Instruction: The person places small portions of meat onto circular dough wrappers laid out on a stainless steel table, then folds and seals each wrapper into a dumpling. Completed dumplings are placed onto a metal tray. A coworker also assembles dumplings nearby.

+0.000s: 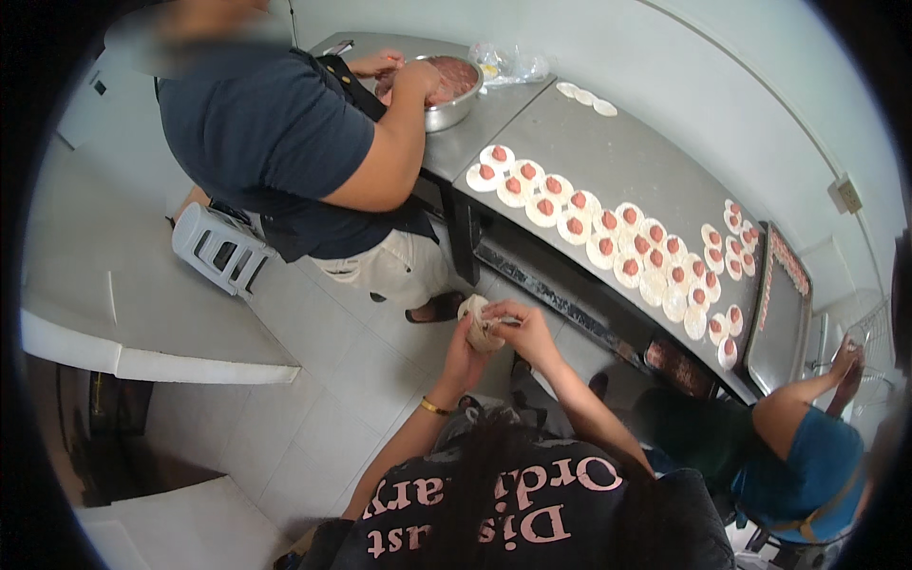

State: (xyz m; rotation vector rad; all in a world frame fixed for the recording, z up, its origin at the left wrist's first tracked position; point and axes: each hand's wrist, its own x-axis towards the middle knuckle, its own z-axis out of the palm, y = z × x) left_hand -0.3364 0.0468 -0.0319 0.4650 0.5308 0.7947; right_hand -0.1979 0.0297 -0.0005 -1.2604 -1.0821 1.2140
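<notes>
Above the floor, in front of my body, my left hand (462, 361) is closed around what looks like a small stack of round, pale dough wrappers (473, 310). My right hand (528, 332) pinches at the near right edge of the same wrappers, thumb and fingers pressed together. How many wrappers there are cannot be made out. Beyond my hands, rows of flat round wrappers with dabs of pink minced meat (606, 220) lie along the front of the steel table (622, 133). A few bare wrappers (586, 98) lie at its far edge.
At the far left a co-worker (275, 133) reaches into a steel bowl (446, 116) of minced meat. Another person in blue (803, 465) works at the right, beside a metal tray (779, 332). A grey plastic stool (220, 249) stands on the floor at left. Clear plastic bags (508, 65) lie behind the bowl.
</notes>
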